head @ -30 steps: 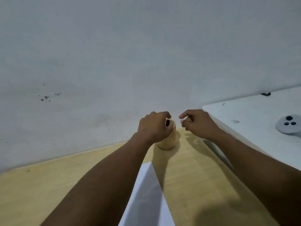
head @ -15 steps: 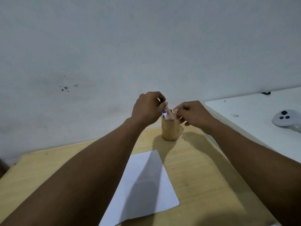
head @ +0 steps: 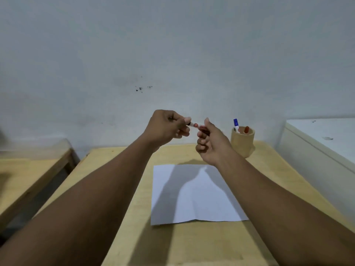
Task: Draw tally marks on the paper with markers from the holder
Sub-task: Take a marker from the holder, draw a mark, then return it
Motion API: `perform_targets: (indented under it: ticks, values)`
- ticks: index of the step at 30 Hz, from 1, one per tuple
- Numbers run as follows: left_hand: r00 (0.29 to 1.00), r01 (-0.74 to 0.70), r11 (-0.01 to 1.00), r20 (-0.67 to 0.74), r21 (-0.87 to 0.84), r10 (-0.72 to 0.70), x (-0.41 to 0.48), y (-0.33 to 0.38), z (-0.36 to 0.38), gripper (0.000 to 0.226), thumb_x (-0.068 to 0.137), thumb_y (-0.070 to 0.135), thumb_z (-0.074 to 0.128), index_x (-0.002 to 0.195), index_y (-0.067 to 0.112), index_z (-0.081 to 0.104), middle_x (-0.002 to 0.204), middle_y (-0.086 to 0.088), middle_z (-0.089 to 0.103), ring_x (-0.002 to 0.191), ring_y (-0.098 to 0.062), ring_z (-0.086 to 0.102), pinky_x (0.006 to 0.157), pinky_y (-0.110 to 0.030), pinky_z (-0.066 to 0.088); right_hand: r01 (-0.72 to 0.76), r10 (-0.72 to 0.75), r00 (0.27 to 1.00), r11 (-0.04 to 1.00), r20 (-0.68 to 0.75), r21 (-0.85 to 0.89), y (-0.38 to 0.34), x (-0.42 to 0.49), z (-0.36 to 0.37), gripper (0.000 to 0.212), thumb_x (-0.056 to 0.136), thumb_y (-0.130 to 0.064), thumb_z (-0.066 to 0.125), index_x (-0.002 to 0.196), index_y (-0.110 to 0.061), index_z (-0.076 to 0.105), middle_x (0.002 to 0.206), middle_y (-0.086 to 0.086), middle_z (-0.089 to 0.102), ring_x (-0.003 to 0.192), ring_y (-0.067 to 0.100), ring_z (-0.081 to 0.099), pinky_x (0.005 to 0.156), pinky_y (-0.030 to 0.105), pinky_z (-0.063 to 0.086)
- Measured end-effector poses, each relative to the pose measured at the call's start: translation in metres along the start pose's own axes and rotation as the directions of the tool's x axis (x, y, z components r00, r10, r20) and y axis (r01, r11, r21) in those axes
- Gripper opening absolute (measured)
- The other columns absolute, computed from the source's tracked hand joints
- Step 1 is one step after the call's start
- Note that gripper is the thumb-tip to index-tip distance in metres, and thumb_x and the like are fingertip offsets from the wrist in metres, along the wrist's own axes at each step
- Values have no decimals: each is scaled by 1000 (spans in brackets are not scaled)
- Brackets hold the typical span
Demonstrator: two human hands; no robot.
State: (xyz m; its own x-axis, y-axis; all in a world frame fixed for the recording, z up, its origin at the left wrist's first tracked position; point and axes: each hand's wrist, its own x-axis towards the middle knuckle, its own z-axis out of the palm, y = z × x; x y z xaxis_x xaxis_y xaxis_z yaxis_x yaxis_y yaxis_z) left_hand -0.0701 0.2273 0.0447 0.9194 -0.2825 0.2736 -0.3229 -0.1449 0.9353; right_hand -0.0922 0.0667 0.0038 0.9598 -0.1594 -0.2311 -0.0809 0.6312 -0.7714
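A white sheet of paper [head: 194,196] lies flat on the wooden table [head: 192,244]. Above its far edge both hands hold one red marker [head: 195,125] level in the air. My left hand [head: 167,127] grips the marker's left end. My right hand [head: 209,143] pinches the red cap end. A round wooden holder [head: 242,141] stands at the table's back right, to the right of my right hand. A blue-capped marker [head: 236,124] and a red-tipped one [head: 246,129] stick out of it.
A pale wall [head: 172,54] rises right behind the table. A second wooden table [head: 28,173] stands to the left across a narrow gap. A white cabinet [head: 322,148] adjoins the table on the right.
Both hands have come away from the holder to the left with a red marker held between them. The view has shifted, so the holder now sits to the right.
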Motion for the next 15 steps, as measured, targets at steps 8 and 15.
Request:
perform_targets:
  ticks: [8,15]
  values:
    - [937,194,969,-264,-155,-230,-26,-85,-70,36,96,32,70,78,0,69,58,-7,69,67,-26,76,64,-32,61,133,-117,984,985,134,-114,31,27,21,23,102,-25,62,87,-8,65,62,6,67,50,13,65,48,22,49]
    - [985,170,747,-92,643,-145,-35,-145,-89,8,86,24,72,81,17,73,71,4,72,71,-14,64,65,-25,45,145,-98,987,887,129,-438,45,39,9,17,100,-21,65,97,-4,69,71,11,72,63,25,75,53,28,57]
